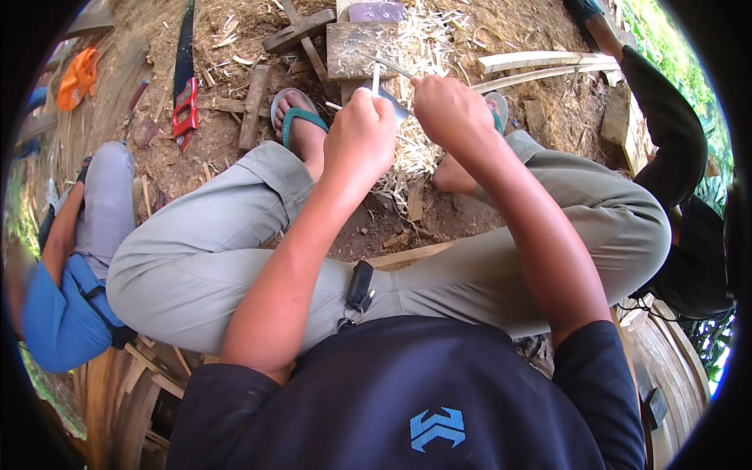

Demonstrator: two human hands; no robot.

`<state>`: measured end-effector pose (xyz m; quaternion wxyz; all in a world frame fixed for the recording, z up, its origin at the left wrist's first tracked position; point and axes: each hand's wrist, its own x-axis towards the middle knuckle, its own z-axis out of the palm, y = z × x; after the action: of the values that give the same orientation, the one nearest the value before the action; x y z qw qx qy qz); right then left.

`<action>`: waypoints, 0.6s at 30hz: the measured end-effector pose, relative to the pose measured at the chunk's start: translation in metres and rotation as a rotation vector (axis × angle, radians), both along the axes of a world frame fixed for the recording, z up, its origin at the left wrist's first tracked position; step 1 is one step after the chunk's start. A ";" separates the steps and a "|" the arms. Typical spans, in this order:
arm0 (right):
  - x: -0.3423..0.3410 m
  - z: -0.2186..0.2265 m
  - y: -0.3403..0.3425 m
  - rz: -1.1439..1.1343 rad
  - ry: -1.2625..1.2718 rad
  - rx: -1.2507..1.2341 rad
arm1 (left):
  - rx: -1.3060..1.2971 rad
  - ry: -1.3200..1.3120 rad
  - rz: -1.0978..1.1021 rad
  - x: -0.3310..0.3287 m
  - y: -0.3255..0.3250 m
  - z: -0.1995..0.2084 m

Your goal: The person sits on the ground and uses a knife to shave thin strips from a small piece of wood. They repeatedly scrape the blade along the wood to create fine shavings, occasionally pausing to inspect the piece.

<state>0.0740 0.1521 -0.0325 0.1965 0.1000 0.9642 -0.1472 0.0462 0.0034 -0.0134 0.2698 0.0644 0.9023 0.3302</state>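
My left hand (360,135) is closed around a thin pale wooden stick (377,77), its upper end standing out above the fingers. My right hand (448,113), also closed, grips a slim grey pointed tool (389,65) whose tip crosses close to the stick; I cannot tell if they touch. Whether the tool is a knife or a file is unclear. A flat grey-blue blade-like piece (399,108) shows between my hands, partly hidden. Just beyond them sits a wooden block (356,39) with a purple-grey block (377,12) on top.
Wood shavings (427,47) cover the ground between my sandalled feet. A handsaw with a red handle (186,110) lies at left, near crossed wood pieces (301,33) and an orange bag (77,78). Long pale strips (540,61) lie right. People sit on both sides.
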 end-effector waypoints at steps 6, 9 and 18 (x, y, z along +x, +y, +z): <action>-0.001 0.029 -0.005 -0.020 -0.088 0.005 | -0.021 -0.002 0.010 0.003 0.005 0.000; -0.003 0.016 -0.002 0.007 -0.077 0.001 | 0.022 0.031 -0.001 0.008 0.002 -0.003; 0.000 -0.019 0.006 -0.056 0.045 0.018 | 0.007 0.041 -0.019 0.006 0.004 -0.004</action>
<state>0.0744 0.1584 -0.0519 0.1697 0.1252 0.9665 -0.1463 0.0526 0.0077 -0.0170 0.2541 0.0807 0.9058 0.3294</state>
